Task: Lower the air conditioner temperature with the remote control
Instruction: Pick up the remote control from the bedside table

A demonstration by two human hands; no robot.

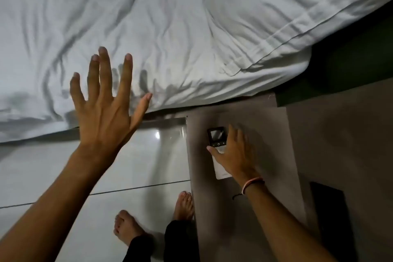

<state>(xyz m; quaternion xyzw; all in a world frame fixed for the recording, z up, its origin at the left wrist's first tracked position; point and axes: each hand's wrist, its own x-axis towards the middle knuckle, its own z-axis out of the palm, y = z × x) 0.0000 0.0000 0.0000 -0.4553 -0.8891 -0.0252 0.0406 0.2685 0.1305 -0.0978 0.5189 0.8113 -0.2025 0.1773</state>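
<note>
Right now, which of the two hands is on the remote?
The right hand, with the pink band at its wrist, lies over the remote on the grey nightstand. The left hand hangs spread and empty before the bed.

The grey bedside table (pixel 244 208) is bare around the remote control (pixel 219 151), on every side except where the right hand (pixel 236 155) covers it; the rumpled white bedsheet (pixel 191 27) crowds the table's far edge

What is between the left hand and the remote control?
In the head view, only glossy floor tile and the grey table's edge separate the left hand and remote control.
</note>
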